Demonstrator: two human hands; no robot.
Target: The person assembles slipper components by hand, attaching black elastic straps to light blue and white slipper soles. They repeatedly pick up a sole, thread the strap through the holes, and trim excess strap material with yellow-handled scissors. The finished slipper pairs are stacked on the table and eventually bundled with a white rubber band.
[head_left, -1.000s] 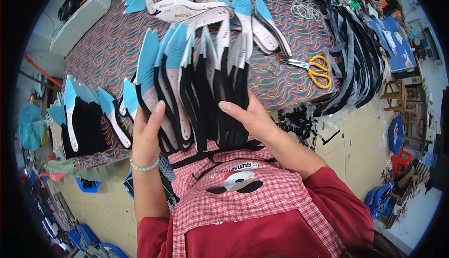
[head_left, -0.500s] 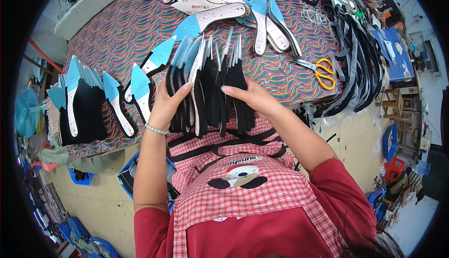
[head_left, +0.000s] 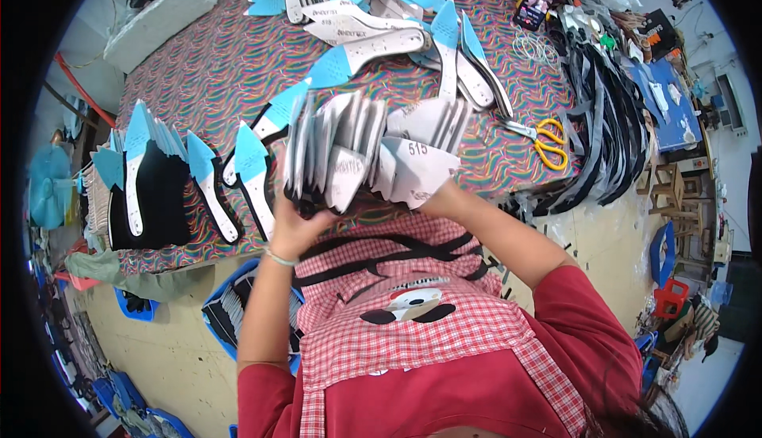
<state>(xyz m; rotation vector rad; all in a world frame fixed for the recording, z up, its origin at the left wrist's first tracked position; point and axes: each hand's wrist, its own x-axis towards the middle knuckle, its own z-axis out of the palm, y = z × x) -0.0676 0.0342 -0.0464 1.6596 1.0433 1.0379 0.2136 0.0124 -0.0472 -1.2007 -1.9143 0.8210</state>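
Over the near table edge I hold a stack of shoe insoles between both hands. Grey-white faces of the insoles [head_left: 345, 168] now point up and toward me, fanned into two bunches. My left hand [head_left: 295, 230] is closed around the lower left of the stack, its thumb across the near side. On the other side, my right hand [head_left: 444, 200] grips the right bunch from below; most of its fingers are hidden behind the pieces. Left of my hands lie single blue-tipped insoles [head_left: 252, 164] with black edges and an upright bundle of black-covered insoles [head_left: 161, 200].
More insoles [head_left: 361, 45] lie in loose piles at the back of the patterned table [head_left: 198, 65]. Yellow-handled scissors [head_left: 549, 144] rest at the right, beside hanging black strips [head_left: 607, 113]. A phone [head_left: 538, 3] stands behind them. Below the table is a blue crate [head_left: 230, 303].
The stack has tipped over in my hands, from black sides with tips upward to printed grey-white faces showing. My right hand has moved under and behind the right bunch.
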